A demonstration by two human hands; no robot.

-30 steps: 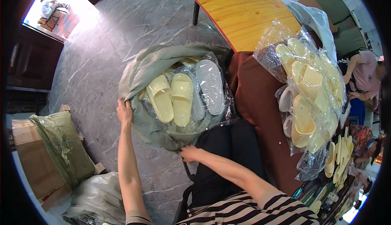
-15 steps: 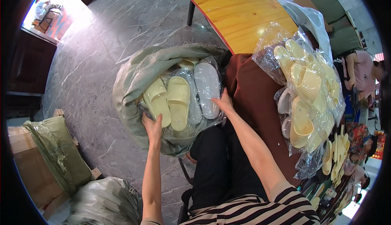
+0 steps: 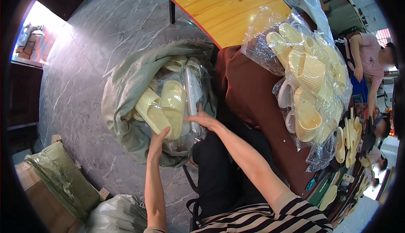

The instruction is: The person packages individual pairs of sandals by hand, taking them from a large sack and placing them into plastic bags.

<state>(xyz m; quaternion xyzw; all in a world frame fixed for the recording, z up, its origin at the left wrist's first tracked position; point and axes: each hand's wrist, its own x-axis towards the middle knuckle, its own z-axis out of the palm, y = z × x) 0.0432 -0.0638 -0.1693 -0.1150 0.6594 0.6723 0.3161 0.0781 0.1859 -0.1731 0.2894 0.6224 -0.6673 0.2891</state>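
From my remote seat, left to right: a box [image 3: 31, 195] wrapped in green sacking sits at lower left, a grey bag [image 3: 116, 216] beside it on the stone floor [image 3: 80, 64]. Centre frame, the green sack [image 3: 126, 89] gapes open, packed with bagged yellow slippers [image 3: 162, 106]; I judge the job partway, the sack full at its mouth and untied. My left hand [image 3: 158, 142] lies flat on the lower end of a wrapped pair, fingers spread, not clenched. My right hand [image 3: 202, 118] pinches the clear wrap beside that pair, at the sack's right rim. Further right, a bigger clear bag of slippers [image 3: 312, 85] rests on the brown desk [image 3: 244, 89], well apart from both hands. A wooden top [image 3: 223, 5] fills the upper centre.
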